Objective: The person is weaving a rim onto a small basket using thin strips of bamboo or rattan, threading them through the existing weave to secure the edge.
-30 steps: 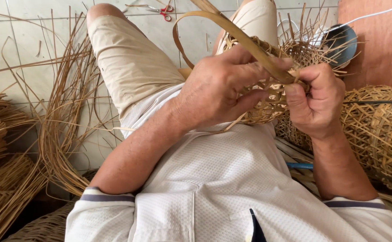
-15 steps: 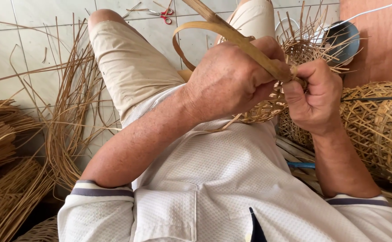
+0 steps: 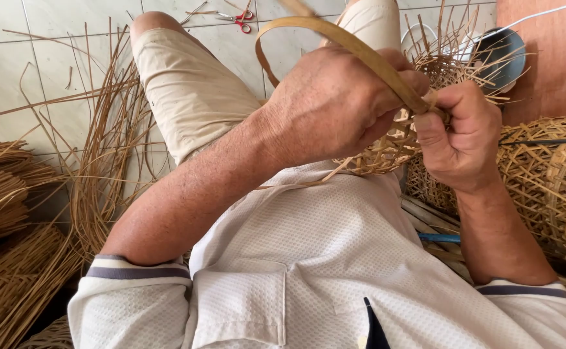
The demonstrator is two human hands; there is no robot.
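A small half-woven rattan basket (image 3: 419, 97) rests on my lap, with loose spokes sticking up from its rim. A wide flat cane strip (image 3: 335, 35) loops up and over it in a hoop. My left hand (image 3: 335, 106) grips the strip and the basket's near side. Close against it, my right hand (image 3: 457, 136) is closed around the strip's end at the basket rim. Most of the basket is hidden behind both hands.
Loose rattan strands (image 3: 102, 161) fan across the tiled floor at left, beside coiled bundles (image 3: 1, 194). A large woven basket (image 3: 548, 187) lies at right. Red-handled scissors (image 3: 241, 16) lie on the floor ahead. A dark round container (image 3: 503, 55) stands behind the small basket.
My left hand has slid up along the cane strip toward my right hand. The hoop has risen and tightened over the basket.
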